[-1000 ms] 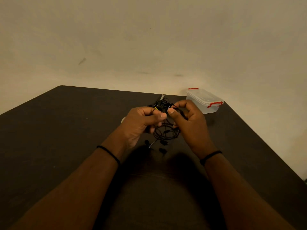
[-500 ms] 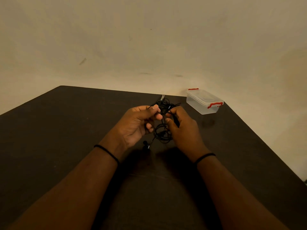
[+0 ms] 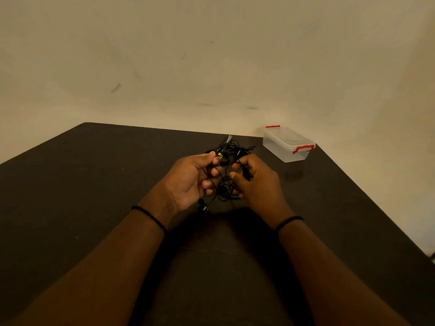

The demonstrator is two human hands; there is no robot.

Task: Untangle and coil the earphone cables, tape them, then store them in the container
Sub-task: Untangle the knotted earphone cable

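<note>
**Thin black cables, still knotted, held between two hands**

The tangle of earphone cables point(image 3: 226, 182) hangs between both hands above the dark table point(image 3: 94, 184), roughly at its middle. The left hand point(image 3: 191, 181) has its fingers curled inward around strands on the near-left of the bundle, thumb and forefinger pinching close to a small yellow-marked piece point(image 3: 220, 156). The right hand point(image 3: 255, 182) grips the other side, thumb pressing a strand against the curled fingers. One earbud point(image 3: 201, 202) dangles below the left palm, just clear of the table or barely touching it — the dim light makes that hard to call.

This stuff is light and limp; it has no stiffness to hold a shape, so any loop let go will slump back into the knot. The thin wire should slide easily through the fingers, yet it snags on itself wherever buds, the inline piece or a plug catch a loop. Hard pulling looks risky — it would likely tighten the knots and strain the fine joints at the buds. A better hold is probably on a free end such as the dangling bud, feeding it back through the loops while the other hand steadies the mass loosely.

The clear container point(image 3: 288, 147) with red clips sits shut near the far right corner, well apart from the hands.
</note>
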